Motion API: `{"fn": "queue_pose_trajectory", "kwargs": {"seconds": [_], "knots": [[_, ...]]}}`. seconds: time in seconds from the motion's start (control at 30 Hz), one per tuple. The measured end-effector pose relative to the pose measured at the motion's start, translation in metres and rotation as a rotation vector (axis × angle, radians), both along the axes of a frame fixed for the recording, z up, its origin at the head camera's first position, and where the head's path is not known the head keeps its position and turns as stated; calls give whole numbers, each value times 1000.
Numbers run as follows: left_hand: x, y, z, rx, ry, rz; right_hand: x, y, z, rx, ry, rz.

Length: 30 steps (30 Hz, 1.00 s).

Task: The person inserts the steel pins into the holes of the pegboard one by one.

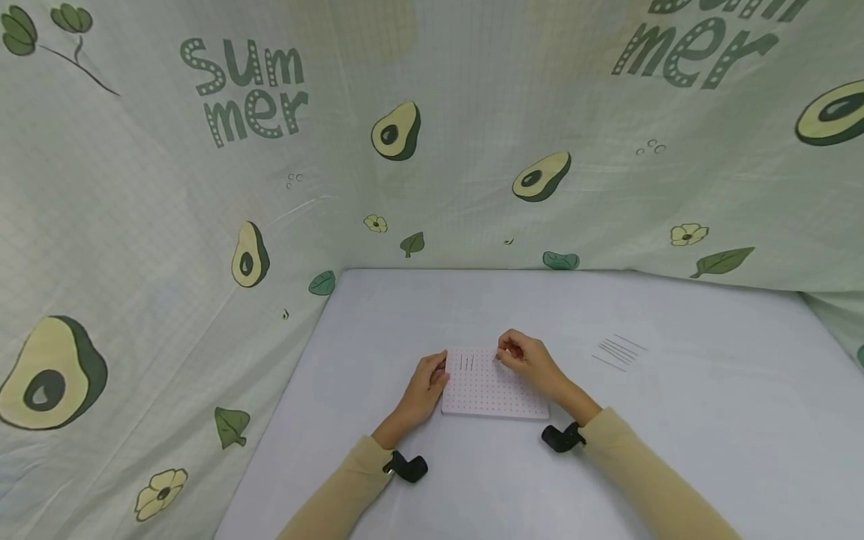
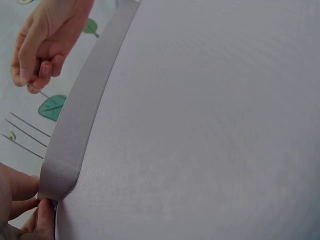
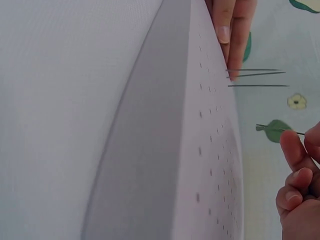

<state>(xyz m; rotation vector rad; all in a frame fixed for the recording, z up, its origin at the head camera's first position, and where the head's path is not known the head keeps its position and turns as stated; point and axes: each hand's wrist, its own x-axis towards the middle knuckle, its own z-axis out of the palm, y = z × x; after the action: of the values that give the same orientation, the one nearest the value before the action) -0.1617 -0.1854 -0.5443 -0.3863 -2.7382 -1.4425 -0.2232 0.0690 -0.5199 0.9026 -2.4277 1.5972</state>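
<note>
A pale pink-white board [image 1: 496, 401] with rows of small holes lies on the table. Several holes run along its face in the right wrist view, and three thin dark pins [image 3: 257, 86] stand up from its far left part. My left hand [image 1: 420, 388] holds the board at its left edge; in the left wrist view the fingers [image 2: 46, 217] pinch around its corner. Over the far right part of the board, my right hand [image 1: 533, 364] pinches another thin pin [image 3: 267, 127] between thumb and index finger. The pin's free end shows beyond the fingertips, apart from the standing pins.
Several loose thin pins [image 1: 617, 352] lie to the right of the board on the white table [image 1: 378, 322]. A cloth [image 1: 459, 202] printed with avocados and leaves hangs behind and at the left. Black wrist devices [image 1: 409, 468] sit on both sleeves.
</note>
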Motion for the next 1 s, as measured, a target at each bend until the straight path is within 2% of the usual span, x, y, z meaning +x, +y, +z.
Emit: {"fn": "queue_pose_trajectory", "kwargs": {"seconds": [0.07, 0.27, 0.53, 0.83, 1.0], "knots": [[0, 0, 1, 7, -26, 5, 1, -4, -1, 2, -11, 9], [-1, 1, 1, 13, -37, 13, 1, -14, -3, 5, -36, 27], [-2, 0, 0, 13, -23, 9, 1, -23, -4, 11, -42, 44], [-3, -2, -5, 25, -3, -3, 0, -26, -15, 14, -38, 44], [-3, -3, -5, 23, -6, -2, 0, -27, -16, 7, -41, 50]]}}
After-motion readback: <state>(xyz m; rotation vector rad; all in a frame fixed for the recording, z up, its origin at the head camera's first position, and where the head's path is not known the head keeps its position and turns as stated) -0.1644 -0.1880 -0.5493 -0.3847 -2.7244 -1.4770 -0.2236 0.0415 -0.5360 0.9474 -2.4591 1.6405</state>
